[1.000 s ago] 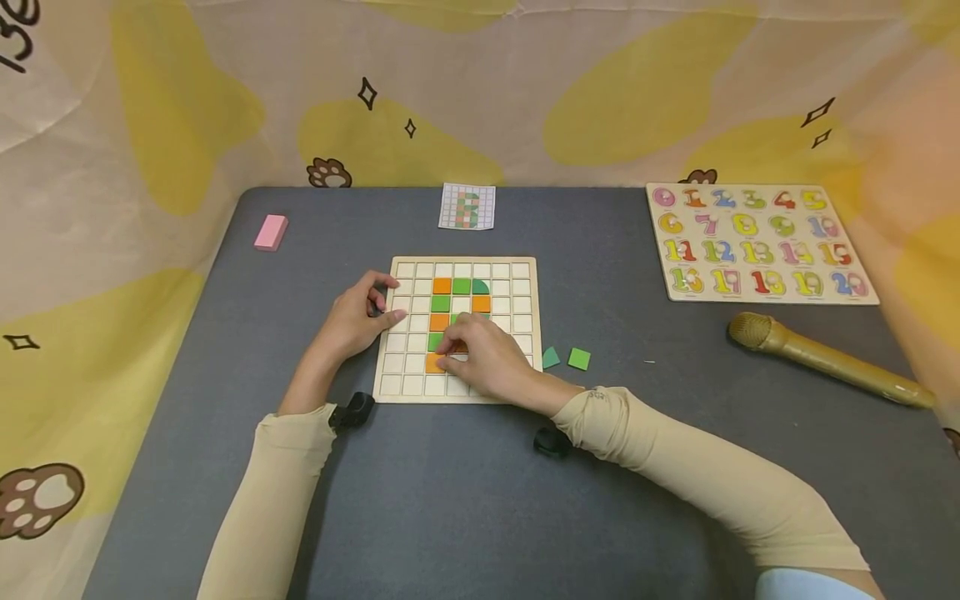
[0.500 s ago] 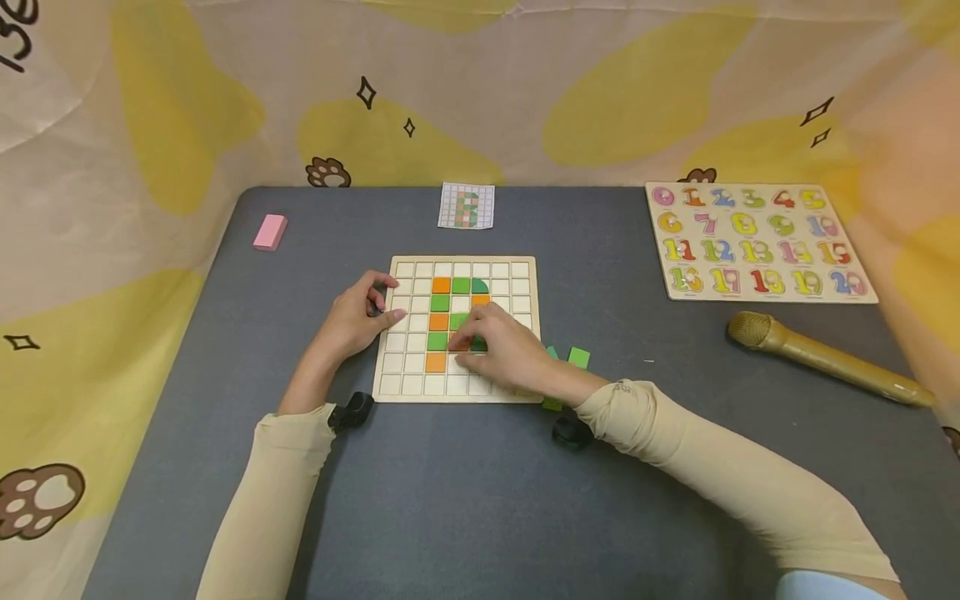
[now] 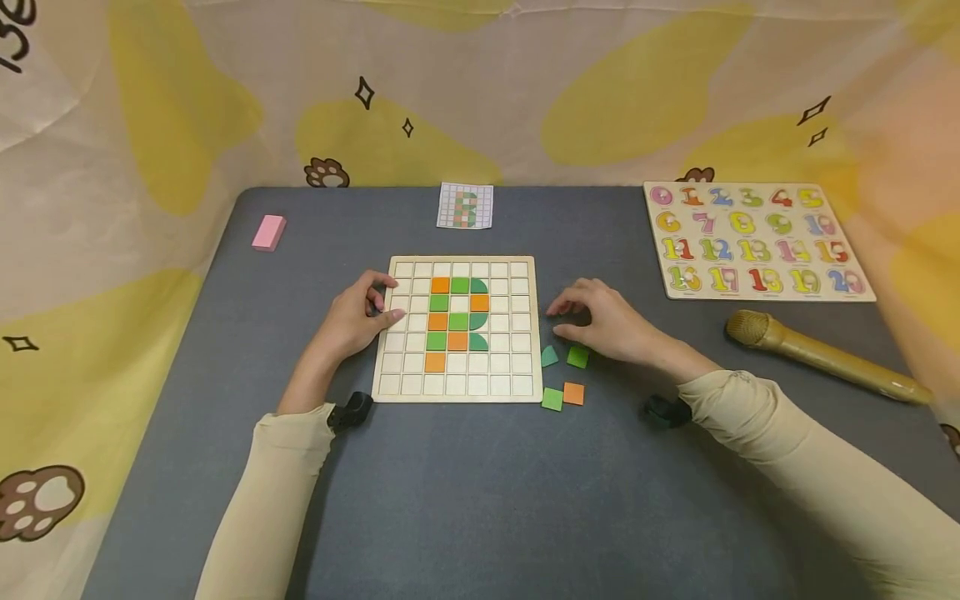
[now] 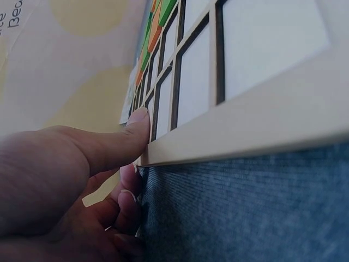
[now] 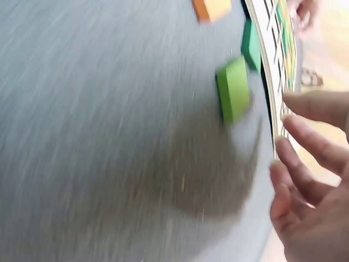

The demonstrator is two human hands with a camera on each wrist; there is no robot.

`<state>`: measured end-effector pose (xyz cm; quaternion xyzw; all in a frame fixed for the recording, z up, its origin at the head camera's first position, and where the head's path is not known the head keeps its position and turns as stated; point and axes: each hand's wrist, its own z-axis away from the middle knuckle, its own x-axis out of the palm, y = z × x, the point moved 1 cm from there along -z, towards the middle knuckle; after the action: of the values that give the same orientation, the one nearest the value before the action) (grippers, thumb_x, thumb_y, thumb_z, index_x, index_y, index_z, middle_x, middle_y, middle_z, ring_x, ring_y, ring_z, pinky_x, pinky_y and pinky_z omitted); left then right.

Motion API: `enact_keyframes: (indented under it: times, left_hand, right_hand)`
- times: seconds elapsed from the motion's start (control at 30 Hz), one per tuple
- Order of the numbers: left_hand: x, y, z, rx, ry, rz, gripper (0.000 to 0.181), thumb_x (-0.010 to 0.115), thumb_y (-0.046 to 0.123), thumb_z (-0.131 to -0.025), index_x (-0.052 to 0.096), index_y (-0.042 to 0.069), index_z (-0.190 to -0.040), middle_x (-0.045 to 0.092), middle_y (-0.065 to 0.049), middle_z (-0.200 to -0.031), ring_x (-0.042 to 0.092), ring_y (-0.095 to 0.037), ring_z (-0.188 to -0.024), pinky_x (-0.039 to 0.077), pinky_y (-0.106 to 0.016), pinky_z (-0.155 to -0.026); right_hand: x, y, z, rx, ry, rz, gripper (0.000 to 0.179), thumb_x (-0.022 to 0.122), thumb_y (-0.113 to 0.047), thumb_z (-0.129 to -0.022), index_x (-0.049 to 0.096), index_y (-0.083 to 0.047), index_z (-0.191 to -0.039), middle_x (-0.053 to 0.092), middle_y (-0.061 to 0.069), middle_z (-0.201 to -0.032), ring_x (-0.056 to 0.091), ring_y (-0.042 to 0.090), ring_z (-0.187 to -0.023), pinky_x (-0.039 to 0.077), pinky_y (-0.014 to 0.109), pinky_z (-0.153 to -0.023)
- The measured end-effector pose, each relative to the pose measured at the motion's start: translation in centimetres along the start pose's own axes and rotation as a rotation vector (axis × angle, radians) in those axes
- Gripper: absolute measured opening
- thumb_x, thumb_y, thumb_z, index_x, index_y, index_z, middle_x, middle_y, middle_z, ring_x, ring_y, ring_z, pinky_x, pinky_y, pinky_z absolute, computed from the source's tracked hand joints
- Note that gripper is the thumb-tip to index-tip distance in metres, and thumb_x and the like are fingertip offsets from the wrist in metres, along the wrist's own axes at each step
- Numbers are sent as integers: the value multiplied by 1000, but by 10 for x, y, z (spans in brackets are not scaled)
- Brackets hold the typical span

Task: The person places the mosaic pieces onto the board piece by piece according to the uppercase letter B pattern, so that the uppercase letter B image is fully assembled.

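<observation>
A pale wooden grid board lies flat on the table with orange and green tiles in its middle columns. My left hand holds the board's left edge; in the left wrist view its thumb lies on the rim and the other fingers curl beside the edge. To the right of the board, my right hand hovers with nothing in its fingers. Just below it are a green square tile and a teal curved-edge tile. Another green square tile touches an orange square tile nearer the front.
A small printed pattern card lies behind the board. At the far left sits a pink block. A number puzzle board and a gold microphone lie on the right. A patterned cloth hangs behind the table.
My right hand has lifted away from the grid board and moved right, over the loose tiles. An orange tile and a curved green tile it was covering now show. The left hand stays put.
</observation>
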<state>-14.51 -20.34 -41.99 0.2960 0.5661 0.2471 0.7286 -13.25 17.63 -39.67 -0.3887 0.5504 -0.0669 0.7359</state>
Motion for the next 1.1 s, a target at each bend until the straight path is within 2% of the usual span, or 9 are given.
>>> enact_keyframes:
  times: [0.17,0.37,0.57,0.67,0.8,0.93,1.1]
  left_hand:
    - [0,1,0,-4,2,3,45,73,15,-102,52,6,-141,48,-11,-101,44,-26,-87,34,-39,-81]
    - [0,1,0,2,4,6,44,72,15,-102,52,5,-140,48,-11,-101,44,-26,-87,34,-38,-81]
    - [0,2,0,-2,10,-1,44,73,15,-102,53,6,-140,49,-11,-102,44,-25,-87,33,-38,-81]
    - [-1,3,1,-8,9,-5,44,73,15,-102,53,6,-140,49,-11,-102,44,-25,-88,33,-38,-81]
    - [-1,4,0,-13,7,-7,44,73,15,-102,53,6,-141,49,-11,-103,45,-26,-89,33,-39,-82]
    - [-1,4,0,-10,5,-10,44,73,16,-102,52,6,-141,49,-12,-103,45,-26,-90,33,-39,-82]
    - [-1,2,0,-10,7,-10,45,73,15,-102,52,6,-140,49,-12,-103,45,-26,-89,34,-39,-81]
  right_hand:
    - [-14,14,15,9,-86,11,26,82,-12,-94,75,-5,-118,69,11,-113,59,28,-106,47,48,-93]
    - [-10,21,27,10,-136,-19,26,89,-17,-87,77,-10,-109,68,7,-110,58,25,-104,48,44,-92]
    - [3,20,27,-7,-106,-34,27,93,-13,-82,74,-12,-101,67,2,-100,57,19,-95,48,37,-87]
    - [7,17,25,-26,-82,-71,23,90,-8,-85,72,-11,-98,66,1,-90,59,16,-84,49,29,-76]
    - [9,8,23,-60,4,-148,17,85,-3,-88,73,-10,-97,67,0,-84,59,14,-75,49,24,-67]
    - [14,0,18,-83,84,-207,14,83,-3,-90,77,-8,-102,70,1,-89,62,14,-77,51,23,-69]
    - [29,-11,12,-99,98,-244,15,80,-1,-93,79,-6,-107,71,4,-95,64,15,-82,53,22,-72]
